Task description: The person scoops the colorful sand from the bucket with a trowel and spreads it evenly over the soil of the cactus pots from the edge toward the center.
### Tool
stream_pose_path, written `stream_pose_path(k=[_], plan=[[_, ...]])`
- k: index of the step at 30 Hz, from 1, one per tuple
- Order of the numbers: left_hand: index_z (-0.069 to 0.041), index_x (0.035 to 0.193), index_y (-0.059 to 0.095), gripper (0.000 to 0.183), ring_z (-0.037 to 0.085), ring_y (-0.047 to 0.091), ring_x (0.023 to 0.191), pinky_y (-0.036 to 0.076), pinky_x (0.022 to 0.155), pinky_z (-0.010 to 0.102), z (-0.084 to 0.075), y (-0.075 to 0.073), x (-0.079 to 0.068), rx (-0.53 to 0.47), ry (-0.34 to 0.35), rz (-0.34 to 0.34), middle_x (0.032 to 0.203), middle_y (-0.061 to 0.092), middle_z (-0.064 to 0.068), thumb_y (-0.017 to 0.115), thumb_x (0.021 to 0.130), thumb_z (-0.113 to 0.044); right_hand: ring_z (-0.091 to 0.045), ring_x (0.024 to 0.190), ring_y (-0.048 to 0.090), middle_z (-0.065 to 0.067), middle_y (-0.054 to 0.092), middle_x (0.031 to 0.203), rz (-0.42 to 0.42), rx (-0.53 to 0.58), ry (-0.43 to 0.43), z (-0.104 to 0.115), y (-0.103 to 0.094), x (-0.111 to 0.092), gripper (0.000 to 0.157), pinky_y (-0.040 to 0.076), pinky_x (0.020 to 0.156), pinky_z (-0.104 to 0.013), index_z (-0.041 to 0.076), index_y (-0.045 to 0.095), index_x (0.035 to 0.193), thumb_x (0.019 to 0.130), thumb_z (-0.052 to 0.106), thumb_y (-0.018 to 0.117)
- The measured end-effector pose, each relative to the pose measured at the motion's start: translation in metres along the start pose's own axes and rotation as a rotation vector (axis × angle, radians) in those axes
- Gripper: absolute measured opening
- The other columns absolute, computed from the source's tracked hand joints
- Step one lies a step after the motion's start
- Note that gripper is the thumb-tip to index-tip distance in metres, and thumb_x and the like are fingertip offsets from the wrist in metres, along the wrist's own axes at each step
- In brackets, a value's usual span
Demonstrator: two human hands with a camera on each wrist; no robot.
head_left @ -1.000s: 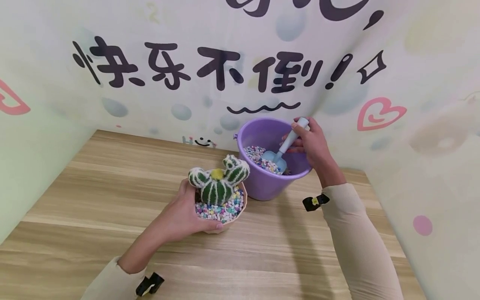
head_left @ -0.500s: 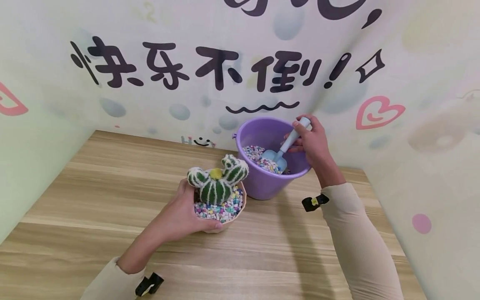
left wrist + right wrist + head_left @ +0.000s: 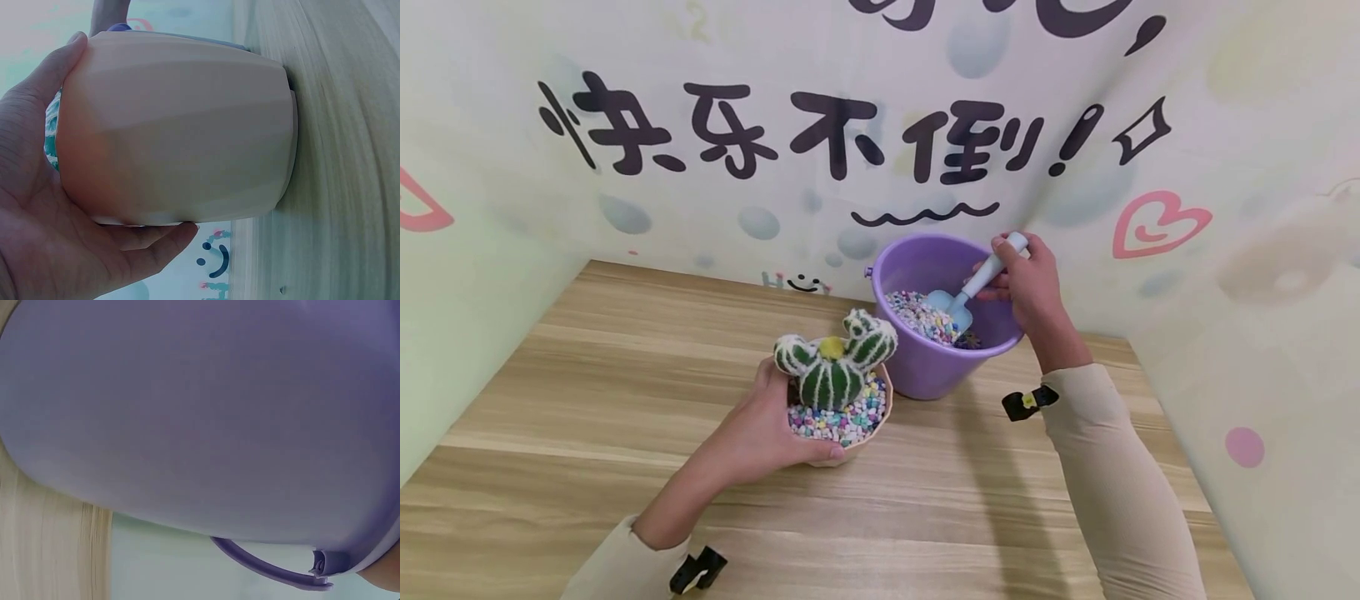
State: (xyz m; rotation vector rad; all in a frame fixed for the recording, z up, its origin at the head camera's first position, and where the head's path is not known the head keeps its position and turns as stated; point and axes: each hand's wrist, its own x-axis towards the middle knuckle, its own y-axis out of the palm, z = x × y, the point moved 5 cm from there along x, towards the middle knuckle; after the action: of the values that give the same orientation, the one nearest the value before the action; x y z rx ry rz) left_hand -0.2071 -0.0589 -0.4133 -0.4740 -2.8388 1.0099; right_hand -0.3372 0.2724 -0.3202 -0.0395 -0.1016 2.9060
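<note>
The left hand grips the pot at center frame, thumb along the near rim, fingers around the far side. The pot holds a cactus in small pebbles. The right hand holds the shovel by its handle, between thumb and fingers; the blade rests in the pebbles inside the bucket, right of center.

Edges: the table ends at the wall sheet along a back edge running from the left part of the frame to behind the bucket. Its right edge slopes down to the lower right corner. The bucket stands near the back edge; the pot stands just beside it. Bare wood extends left of the pot and across the lower center — the wider working room. The right wrist view shows the bucket handle hanging outside the wall of the bucket.

Markings: large black characters on the wall sheet read "快乐不倒!" — the line above is cut off by the top of the frame.
</note>
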Motion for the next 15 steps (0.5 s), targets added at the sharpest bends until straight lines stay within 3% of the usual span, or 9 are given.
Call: stream_pose_path(k=[15], plan=[[-0.012, 0.153, 0.015, 0.131, 0.040, 0.047, 0.125, 0.040, 0.104, 0.057, 0.0013, -0.0002, 0.0038, 0.004, 0.007, 0.031, 0.151, 0.023, 0.019, 0.086, 0.055, -0.062, -0.020, 0.063, 0.071, -0.006, 0.069, 0.075, -0.080, 0.131, 0.004, -0.0002, -0.0087, -0.0005, 0.037, 0.058, 0.052, -0.033, 0.008, 0.047, 0.122, 0.096, 0.029, 0.062]])
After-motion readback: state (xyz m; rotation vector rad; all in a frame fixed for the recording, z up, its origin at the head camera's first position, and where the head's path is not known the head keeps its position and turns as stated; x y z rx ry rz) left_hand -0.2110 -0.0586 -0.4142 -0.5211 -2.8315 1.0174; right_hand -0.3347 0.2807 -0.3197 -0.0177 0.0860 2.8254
